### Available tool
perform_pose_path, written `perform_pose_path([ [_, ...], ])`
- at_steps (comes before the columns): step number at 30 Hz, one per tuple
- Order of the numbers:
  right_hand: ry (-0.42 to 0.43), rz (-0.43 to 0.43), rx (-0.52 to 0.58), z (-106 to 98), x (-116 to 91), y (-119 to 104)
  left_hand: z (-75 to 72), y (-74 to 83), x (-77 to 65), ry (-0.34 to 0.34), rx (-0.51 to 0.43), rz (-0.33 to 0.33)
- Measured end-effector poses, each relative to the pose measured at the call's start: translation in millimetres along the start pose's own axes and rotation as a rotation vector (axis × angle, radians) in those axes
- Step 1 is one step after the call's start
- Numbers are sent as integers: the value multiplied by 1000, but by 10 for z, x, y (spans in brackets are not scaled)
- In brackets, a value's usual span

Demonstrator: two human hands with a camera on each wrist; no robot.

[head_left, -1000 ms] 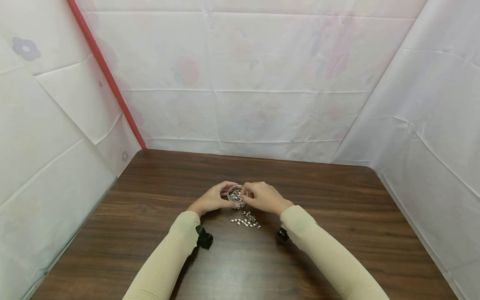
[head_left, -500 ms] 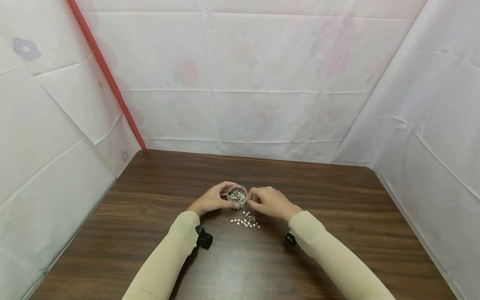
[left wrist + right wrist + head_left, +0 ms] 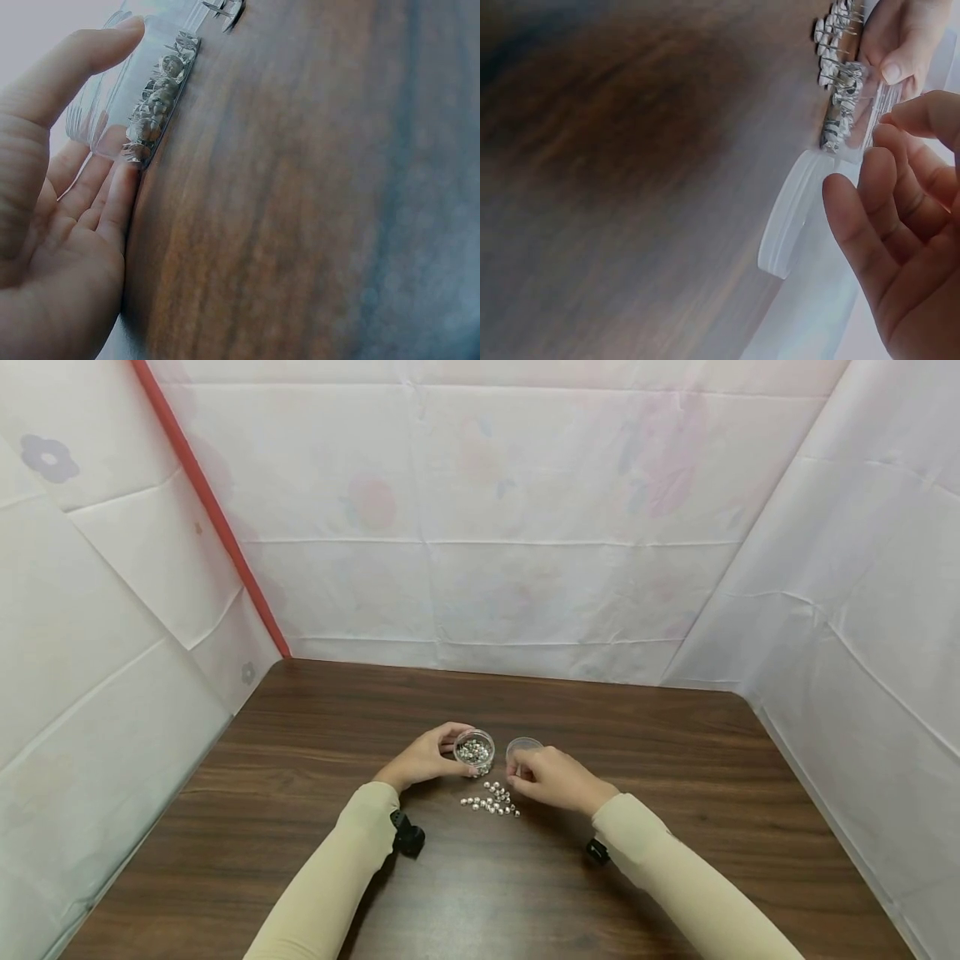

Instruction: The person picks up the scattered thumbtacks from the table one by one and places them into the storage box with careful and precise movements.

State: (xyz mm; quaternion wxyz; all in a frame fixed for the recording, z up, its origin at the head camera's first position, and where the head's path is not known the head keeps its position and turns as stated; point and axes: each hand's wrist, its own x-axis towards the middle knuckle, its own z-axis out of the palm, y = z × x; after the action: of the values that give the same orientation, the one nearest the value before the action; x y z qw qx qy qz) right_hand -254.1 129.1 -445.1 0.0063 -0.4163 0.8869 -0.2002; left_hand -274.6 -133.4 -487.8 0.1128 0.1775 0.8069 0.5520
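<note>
My left hand [image 3: 426, 758] grips a clear round jar [image 3: 492, 753] on the table, thumb on the near side and fingers behind. Silvery thumbtacks [image 3: 161, 97] fill the jar's bottom, visible through its wall. Just in front of it lies a small scatter of loose thumbtacks [image 3: 491, 804], several with points upward in the right wrist view. My right hand [image 3: 561, 778] hovers right of that scatter, fingers loosely bent, thumb and index tips close together with nothing visible between them. Partly behind the right hand is a clear lid [image 3: 786, 217], lying beside the jar.
The dark wood-grain table [image 3: 337, 710] spreads around both arms. White printed cloth [image 3: 480, 593] hangs behind and at both sides, with a red strip [image 3: 217, 514] at the back left. A black wrist camera [image 3: 408, 837] sits on the left wrist.
My right hand has drawn back from over the jar's mouth, moving right and toward me, uncovering part of the lid. The left hand and jar have stayed in place.
</note>
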Motion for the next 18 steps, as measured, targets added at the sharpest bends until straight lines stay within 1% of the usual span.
perform_pose_path([
  [3,-2,-10,20,2,-43,2,2,-5,13,-1,5,-8],
  [7,1,-14,19,21,-85,15,1,-22,19,1,9,-19],
  [13,-8,-25,32,39,-142,22,-8,-29,25,-14,-11,-24],
  [16,-14,-40,50,44,-163,26,-22,21,18,-36,-24,-12],
  [18,-16,-48,55,49,-174,35,-36,98,-5,-52,-22,-3],
])
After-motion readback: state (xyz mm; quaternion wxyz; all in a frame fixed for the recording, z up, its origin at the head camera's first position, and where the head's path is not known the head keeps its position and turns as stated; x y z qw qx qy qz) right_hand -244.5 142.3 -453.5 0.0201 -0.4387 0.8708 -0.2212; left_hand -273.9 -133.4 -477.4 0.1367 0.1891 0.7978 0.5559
